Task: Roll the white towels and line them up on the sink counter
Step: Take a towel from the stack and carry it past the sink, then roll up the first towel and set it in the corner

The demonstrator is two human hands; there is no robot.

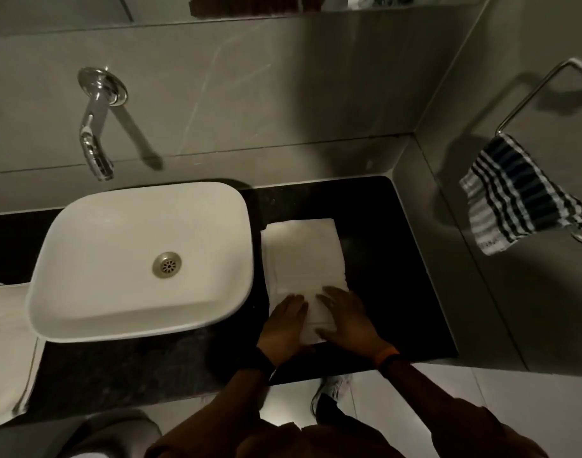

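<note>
Hands, left (288, 320) and right (344, 317), press flat, covering the white towel's (304, 256) near end.

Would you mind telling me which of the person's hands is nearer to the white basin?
Left. The left hand presses the towel beside the basin; the right hand presses it farther away.
</note>
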